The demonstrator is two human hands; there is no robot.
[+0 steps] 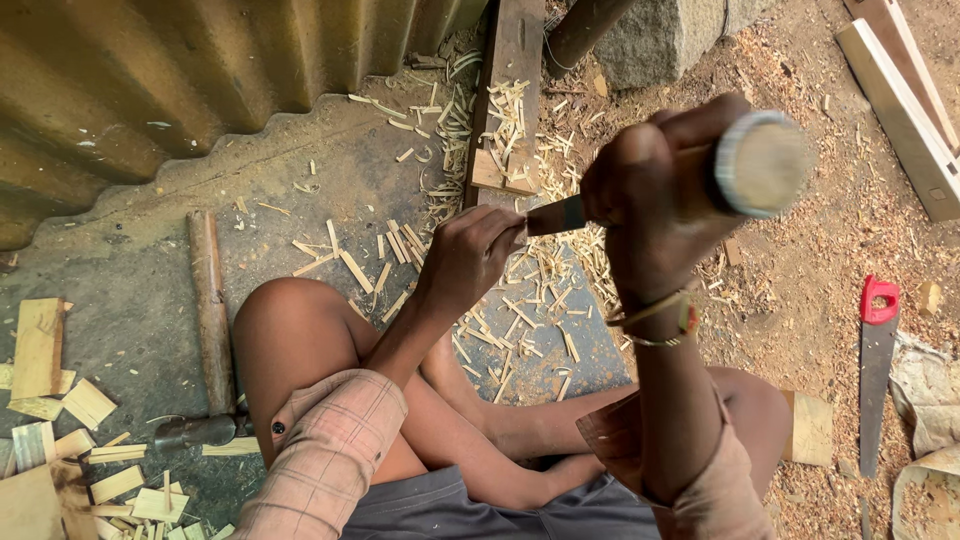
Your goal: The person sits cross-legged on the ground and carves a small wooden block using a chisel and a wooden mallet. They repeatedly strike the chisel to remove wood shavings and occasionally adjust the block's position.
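Both our hands are on the chisel (640, 195): right hand (655, 205) fisted round its handle, left hand (470, 255) pinching the blade tip, its long axis running left-to-right above the plank (510, 60).

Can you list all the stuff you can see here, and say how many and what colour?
chisel: one, dark blade with pale round handle end, held in both hands
hammer: one, brown wooden handle, grey head, on floor at left
handsaw: one, red handle, grey blade, on ground at right
wood chips: many, pale yellow, scattered on floor
plank: one, brown, top centre
stone block: one, grey, top
left hand: on the blade
right hand: gripping the handle
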